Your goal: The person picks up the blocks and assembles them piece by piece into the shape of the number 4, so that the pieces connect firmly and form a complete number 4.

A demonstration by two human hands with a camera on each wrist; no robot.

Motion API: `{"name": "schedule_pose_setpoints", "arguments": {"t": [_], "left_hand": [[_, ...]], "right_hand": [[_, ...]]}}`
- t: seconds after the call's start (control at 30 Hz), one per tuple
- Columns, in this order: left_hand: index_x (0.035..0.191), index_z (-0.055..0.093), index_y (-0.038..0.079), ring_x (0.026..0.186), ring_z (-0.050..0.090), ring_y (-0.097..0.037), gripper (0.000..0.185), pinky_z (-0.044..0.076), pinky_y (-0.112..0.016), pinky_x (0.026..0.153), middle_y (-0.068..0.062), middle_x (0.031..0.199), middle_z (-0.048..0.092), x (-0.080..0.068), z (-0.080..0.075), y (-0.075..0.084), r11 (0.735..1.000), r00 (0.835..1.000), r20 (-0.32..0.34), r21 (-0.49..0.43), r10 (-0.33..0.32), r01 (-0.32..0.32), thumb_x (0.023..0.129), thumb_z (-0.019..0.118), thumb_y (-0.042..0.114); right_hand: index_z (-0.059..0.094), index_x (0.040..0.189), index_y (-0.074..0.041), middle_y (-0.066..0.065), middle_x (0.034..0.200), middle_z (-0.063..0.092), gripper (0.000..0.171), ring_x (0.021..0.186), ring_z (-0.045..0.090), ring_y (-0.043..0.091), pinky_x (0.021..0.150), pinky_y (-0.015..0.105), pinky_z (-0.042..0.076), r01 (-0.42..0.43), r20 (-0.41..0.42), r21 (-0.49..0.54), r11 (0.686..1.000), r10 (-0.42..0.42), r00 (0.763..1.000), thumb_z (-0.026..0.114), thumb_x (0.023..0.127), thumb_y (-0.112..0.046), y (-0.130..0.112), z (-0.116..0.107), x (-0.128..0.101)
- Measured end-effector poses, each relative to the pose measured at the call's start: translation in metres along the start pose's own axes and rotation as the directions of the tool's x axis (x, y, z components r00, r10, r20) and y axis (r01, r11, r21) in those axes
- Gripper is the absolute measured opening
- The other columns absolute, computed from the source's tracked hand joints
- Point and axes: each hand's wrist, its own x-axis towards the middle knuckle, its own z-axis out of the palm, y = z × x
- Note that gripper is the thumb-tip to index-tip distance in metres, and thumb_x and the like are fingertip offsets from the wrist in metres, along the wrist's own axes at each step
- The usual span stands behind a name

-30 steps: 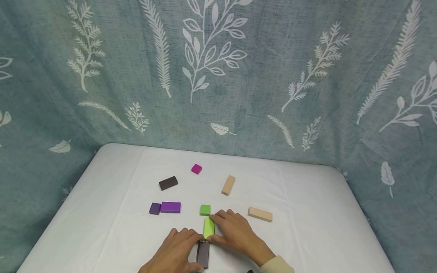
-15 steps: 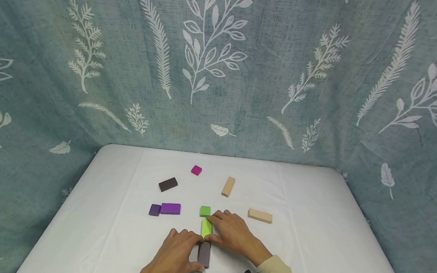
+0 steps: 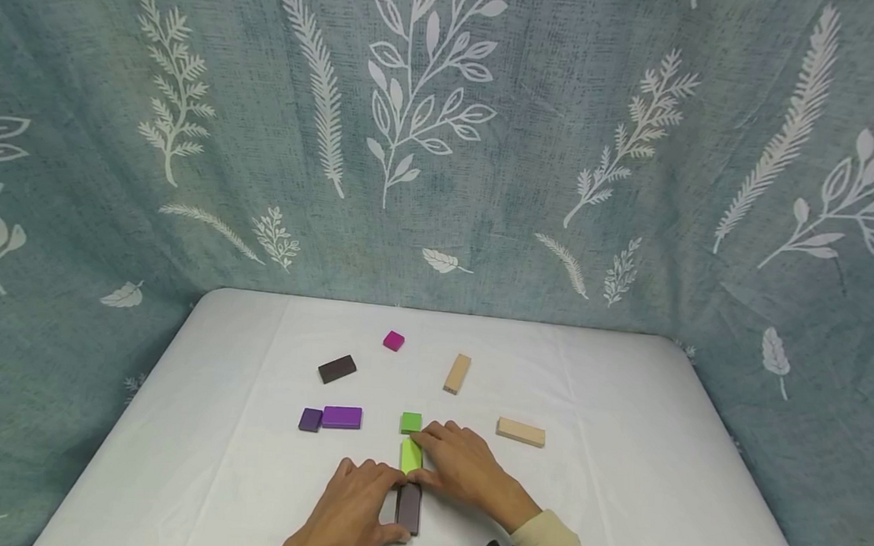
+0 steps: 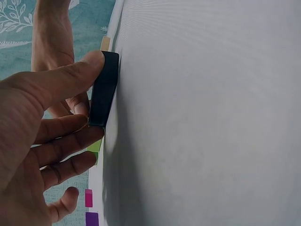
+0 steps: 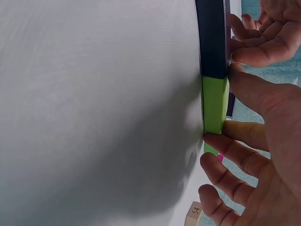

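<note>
Near the front of the white-covered table, my left hand [image 3: 351, 506] holds a dark grey-brown block [image 3: 409, 509] lengthwise, thumb at its near end and fingers at its far end. Just beyond it lies a lime-green block [image 3: 411, 455], which my right hand [image 3: 470, 471] pinches by its two ends. In the right wrist view the lime block [image 5: 215, 103] meets the dark block [image 5: 214, 40] end to end. A small green square block [image 3: 411, 423] sits beyond the lime one, by the right fingertips. The left wrist view shows the thumb pressing the dark block's [image 4: 104, 89] near end.
To the left, a dark purple square block [image 3: 310, 420] adjoins a purple block [image 3: 342, 417]. Farther back lie a dark brown block [image 3: 337, 369], a magenta block [image 3: 394, 340] and a tan block [image 3: 457, 374]. Another tan block [image 3: 521, 432] lies right of the right hand.
My right hand has slid the lime-green block a little to the left, into line with the dark block. The left hand and the dark block have barely shifted.
</note>
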Motion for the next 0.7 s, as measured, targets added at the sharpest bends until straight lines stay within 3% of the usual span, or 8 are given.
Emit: {"name": "schedule_pose_setpoints", "arguments": {"t": [0.7], "left_hand": [[0.113,0.069,0.018,0.087,0.055,-0.01,0.061,0.035,-0.034,0.079,0.008,0.101,0.067,-0.0003,0.0016,0.0006,1.0,1.0,-0.003,0.005,-0.023,0.023,0.07,0.084,0.057]], "right_hand": [[0.065,0.135,-0.013,-0.001,0.125,0.064,0.061,0.102,0.06,0.015,0.082,0.035,0.051,0.009,0.005,0.05,0.999,-0.009,1.0,0.07,0.09,-0.054,0.0008,-0.0016,-0.0019]]}}
